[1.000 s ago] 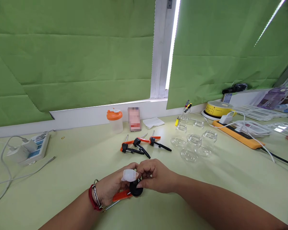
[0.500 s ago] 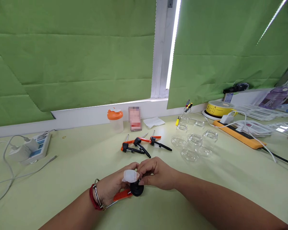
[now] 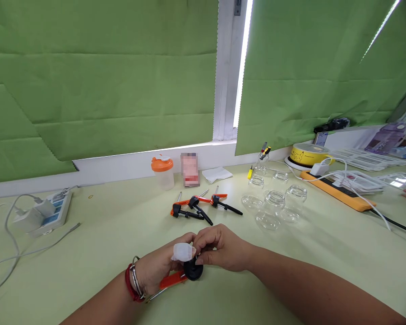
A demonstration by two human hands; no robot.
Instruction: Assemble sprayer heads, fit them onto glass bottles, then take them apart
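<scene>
My left hand [image 3: 159, 265] is closed round a tool with an orange strip, a metal rod and a round black disc [image 3: 193, 269]. A translucent white cover [image 3: 182, 252] sits on its thumb. My right hand [image 3: 219, 247] is pinched at the top of the black part, its fingertips touching it close to the left thumb. What lies between those fingertips is hidden. Beyond my hands lie three similar orange-and-black tools [image 3: 198, 207] with metal rods and black handles.
Several clear glass jars [image 3: 274, 210] stand to the right, one holding screwdrivers [image 3: 264, 151]. An orange-lidded cup [image 3: 163, 171] and a pink box [image 3: 190, 169] are at the back. Power strips [image 3: 341, 192] with white cables lie on both sides. Part of another person's hand shows far right.
The view has shifted very slightly. Both hands stay on the black part in nearly the same pose, with the tool a touch lower in view.
</scene>
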